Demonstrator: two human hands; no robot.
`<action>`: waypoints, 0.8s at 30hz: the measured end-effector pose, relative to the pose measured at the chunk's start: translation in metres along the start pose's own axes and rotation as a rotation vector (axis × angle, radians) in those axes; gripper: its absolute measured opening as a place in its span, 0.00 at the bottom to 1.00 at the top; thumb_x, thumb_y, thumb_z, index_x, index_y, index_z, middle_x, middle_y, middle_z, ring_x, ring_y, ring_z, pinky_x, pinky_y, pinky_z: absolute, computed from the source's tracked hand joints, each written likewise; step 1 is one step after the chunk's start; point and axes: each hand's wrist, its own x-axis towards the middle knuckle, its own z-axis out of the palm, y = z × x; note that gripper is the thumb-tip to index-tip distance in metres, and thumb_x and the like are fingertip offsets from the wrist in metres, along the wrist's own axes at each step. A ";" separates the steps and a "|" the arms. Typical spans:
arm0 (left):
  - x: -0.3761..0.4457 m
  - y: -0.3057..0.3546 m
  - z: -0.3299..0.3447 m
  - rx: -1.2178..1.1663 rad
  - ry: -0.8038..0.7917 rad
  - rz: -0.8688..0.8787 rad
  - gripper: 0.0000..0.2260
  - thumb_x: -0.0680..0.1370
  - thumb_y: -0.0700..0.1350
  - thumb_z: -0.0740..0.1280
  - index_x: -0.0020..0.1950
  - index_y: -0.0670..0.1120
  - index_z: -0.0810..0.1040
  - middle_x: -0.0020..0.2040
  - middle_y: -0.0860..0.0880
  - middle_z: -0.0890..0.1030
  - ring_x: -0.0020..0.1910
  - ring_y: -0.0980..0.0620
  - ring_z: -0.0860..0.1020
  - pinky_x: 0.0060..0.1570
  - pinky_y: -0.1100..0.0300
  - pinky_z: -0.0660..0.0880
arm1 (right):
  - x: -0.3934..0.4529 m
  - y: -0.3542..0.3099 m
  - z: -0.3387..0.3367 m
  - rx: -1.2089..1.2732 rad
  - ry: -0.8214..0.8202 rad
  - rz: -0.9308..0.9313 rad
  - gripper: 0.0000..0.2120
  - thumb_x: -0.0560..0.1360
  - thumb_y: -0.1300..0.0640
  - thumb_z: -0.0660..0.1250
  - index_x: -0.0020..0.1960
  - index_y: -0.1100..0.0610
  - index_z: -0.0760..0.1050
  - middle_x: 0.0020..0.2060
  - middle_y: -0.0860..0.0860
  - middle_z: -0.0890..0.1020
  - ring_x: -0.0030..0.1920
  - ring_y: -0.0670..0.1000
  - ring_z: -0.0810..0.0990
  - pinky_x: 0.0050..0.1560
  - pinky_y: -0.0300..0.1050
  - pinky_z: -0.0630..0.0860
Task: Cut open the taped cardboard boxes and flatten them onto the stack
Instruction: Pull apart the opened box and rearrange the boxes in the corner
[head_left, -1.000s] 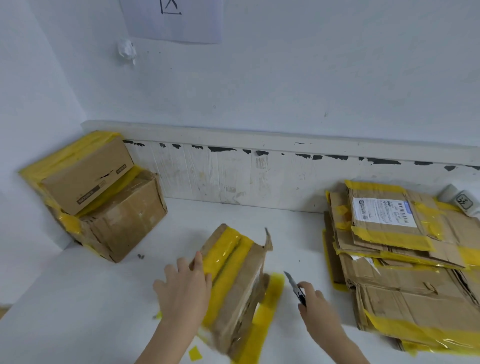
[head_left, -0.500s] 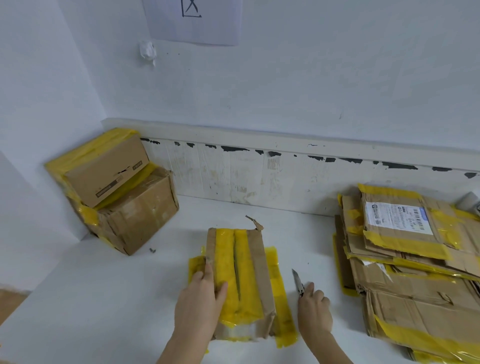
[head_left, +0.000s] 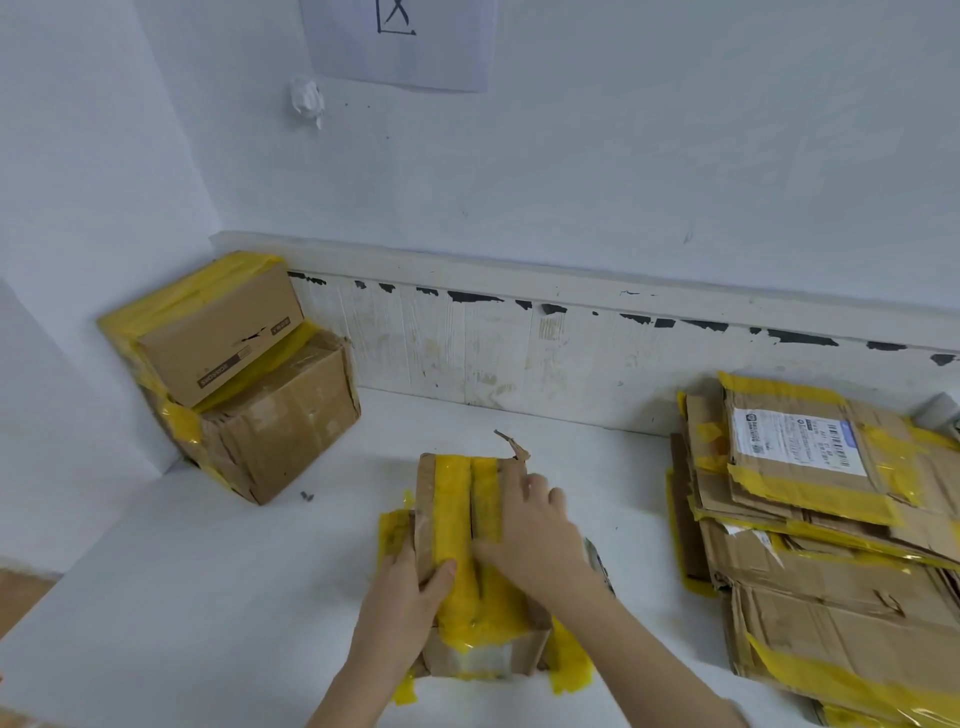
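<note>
A small cardboard box (head_left: 453, 499) wrapped in yellow tape lies on the white table in front of me, with a slit running along the tape on its top. My left hand (head_left: 400, 608) grips its left side, thumb on the top face. My right hand (head_left: 535, 540) lies across the box's right half with fingers spread over the tape. A grey utility knife (head_left: 598, 560) pokes out under that hand's outer edge, seemingly still held. The stack of flattened boxes (head_left: 831, 582) sits at the right.
Two taped boxes are piled in the left corner, a smaller one (head_left: 218, 332) on a larger one (head_left: 296, 415). A white panelled wall (head_left: 519, 353) runs behind the table. Loose yellow tape (head_left: 571, 665) sticks out around the box's base.
The box went from tilted on edge to lying flat. My right hand moved left from the table onto the box's top, taking the knife along. My left hand stayed on the left side.
</note>
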 end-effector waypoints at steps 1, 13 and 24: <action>-0.001 0.000 0.000 -0.004 0.015 0.007 0.20 0.78 0.56 0.60 0.67 0.48 0.70 0.54 0.49 0.77 0.52 0.50 0.77 0.52 0.56 0.75 | 0.000 -0.007 0.005 -0.060 -0.045 0.017 0.38 0.72 0.45 0.64 0.74 0.58 0.50 0.65 0.56 0.62 0.61 0.56 0.65 0.49 0.46 0.71; -0.001 -0.001 0.003 -0.008 0.063 0.036 0.20 0.78 0.57 0.59 0.67 0.52 0.70 0.52 0.52 0.79 0.50 0.51 0.78 0.49 0.54 0.76 | 0.009 -0.038 0.014 -0.441 -0.188 0.116 0.32 0.81 0.61 0.53 0.74 0.63 0.34 0.71 0.74 0.49 0.62 0.70 0.71 0.53 0.55 0.78; 0.000 -0.007 -0.005 0.058 0.033 -0.001 0.16 0.80 0.54 0.58 0.60 0.44 0.72 0.45 0.51 0.75 0.46 0.51 0.75 0.48 0.59 0.73 | 0.007 0.037 -0.032 0.794 -0.224 -0.035 0.26 0.75 0.69 0.56 0.71 0.54 0.60 0.56 0.53 0.77 0.51 0.50 0.77 0.52 0.46 0.76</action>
